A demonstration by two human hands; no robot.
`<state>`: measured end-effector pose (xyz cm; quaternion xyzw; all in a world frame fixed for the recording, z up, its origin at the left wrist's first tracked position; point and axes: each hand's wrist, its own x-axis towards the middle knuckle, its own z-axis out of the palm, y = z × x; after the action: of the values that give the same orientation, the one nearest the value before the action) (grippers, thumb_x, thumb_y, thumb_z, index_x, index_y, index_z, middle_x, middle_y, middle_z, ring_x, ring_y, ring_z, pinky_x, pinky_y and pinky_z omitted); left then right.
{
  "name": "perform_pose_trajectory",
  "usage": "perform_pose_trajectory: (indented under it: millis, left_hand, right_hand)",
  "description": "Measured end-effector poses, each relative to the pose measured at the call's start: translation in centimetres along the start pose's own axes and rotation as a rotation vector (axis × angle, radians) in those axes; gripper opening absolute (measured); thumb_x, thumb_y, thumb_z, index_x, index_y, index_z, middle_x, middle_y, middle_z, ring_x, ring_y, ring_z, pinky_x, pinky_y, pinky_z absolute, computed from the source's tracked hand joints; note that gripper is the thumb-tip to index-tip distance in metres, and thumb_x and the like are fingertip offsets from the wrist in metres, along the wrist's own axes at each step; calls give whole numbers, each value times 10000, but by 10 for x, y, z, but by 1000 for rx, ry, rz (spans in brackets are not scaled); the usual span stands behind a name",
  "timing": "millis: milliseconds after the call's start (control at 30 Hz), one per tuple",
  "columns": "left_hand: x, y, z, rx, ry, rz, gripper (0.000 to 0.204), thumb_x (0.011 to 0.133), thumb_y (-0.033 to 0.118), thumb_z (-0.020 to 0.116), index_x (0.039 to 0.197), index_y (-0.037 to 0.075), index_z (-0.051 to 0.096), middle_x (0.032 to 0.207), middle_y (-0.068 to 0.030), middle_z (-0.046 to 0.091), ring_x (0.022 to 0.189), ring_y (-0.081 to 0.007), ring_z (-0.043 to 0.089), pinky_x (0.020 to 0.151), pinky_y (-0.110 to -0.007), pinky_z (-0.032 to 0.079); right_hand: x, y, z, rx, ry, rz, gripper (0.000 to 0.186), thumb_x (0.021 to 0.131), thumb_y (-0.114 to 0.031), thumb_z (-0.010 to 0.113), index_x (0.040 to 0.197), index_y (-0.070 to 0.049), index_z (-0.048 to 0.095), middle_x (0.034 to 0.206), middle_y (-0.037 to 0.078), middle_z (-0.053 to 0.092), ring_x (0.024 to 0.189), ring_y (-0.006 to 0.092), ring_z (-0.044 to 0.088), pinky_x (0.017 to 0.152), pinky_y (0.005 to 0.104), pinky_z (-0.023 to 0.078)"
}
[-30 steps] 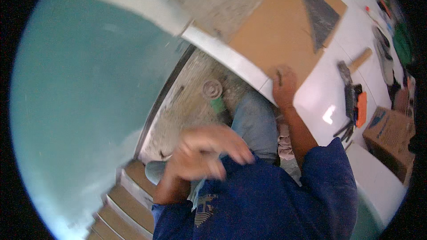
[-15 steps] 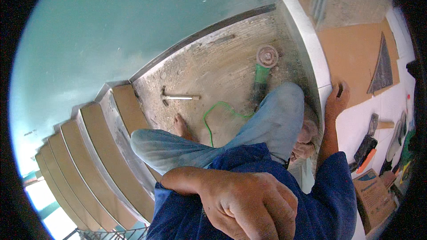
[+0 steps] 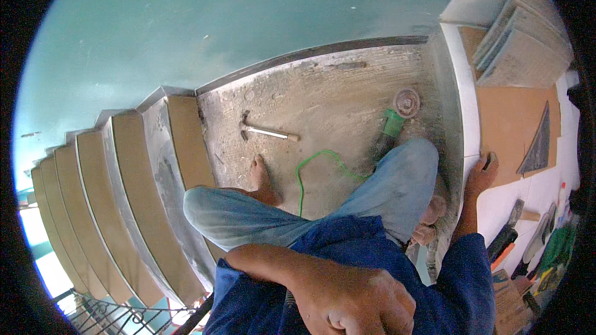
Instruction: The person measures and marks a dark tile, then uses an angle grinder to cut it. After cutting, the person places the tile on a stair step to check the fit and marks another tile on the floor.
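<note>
My left forearm crosses in front of my blue shirt. My left hand (image 3: 357,301) is close to the camera with bent fingers, their tips hidden past the lower edge. On the white ledge, my right hand (image 3: 483,172) rests by the near edge of a brown cardboard sheet (image 3: 506,118). Its fingers are curled, with a dark spot between them that I cannot make out. A dark triangular tile piece (image 3: 537,142) lies on the cardboard near that hand. An angle grinder (image 3: 392,124) with a green body and round disc lies on the floor beyond my right knee.
A claw hammer (image 3: 270,132) and a green cord (image 3: 300,177) lie on the rough floor. Brown-topped stairs (image 3: 133,155) descend at left beside a teal wall (image 3: 248,18). Stacked tiles (image 3: 528,56) stand far right; a mallet (image 3: 515,212) and several tools are nearer.
The whole view has shifted, so floor and ledge appear lower and farther right. The tile stack shows more fully. My left hand has dropped slightly in the picture; my right stays by the cardboard.
</note>
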<state>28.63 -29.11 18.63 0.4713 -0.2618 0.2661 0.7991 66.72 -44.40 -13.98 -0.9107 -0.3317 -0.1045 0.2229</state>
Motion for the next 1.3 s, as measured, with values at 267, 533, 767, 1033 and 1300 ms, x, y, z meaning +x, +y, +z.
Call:
perform_pose_trajectory:
  millis: [267,533,767,1033,1300]
  left_hand:
    - [-149,31,-33,1308,-17,-1102,341,851,343,734,1048,70,678,1078,-170,662,1034,-332,649,811,-480,537]
    - [-278,18,-82,1166,-203,-1571,356,822,308,719,1081,68,672,934,-183,719,899,-368,705,761,-523,558]
    - [-262,35,-151,1102,80,-1339,186,799,210,711,903,64,762,881,-170,748,832,-347,738,681,-499,571]
    - [-257,121,-77,1014,345,-1395,216,791,225,711,934,68,751,902,-156,747,845,-358,732,721,-487,568]
    - [-253,281,51,1132,916,-1152,491,911,386,652,1306,101,591,1268,-188,641,1179,-381,610,968,-503,503]
  right_hand:
    - [6,5,6,-69,-20,-77,442,1003,-267,510,1215,105,619,1303,291,595,1217,449,541,1088,488,400]
    - [-2,-16,-5,-264,-173,-118,470,1006,-260,534,1312,97,545,1314,310,564,1225,454,528,1075,487,397]
    - [-80,-162,-65,-96,-687,-59,468,1032,-320,526,1281,74,569,1294,300,589,1141,389,591,1013,477,453]
    - [-86,-280,-188,-103,-1165,-23,362,996,-205,535,1277,15,601,1254,251,618,1131,429,590,997,477,463]
    - [-79,-358,-306,-79,-1310,-813,280,916,-181,638,1140,-12,624,1096,201,664,969,388,648,823,466,537]
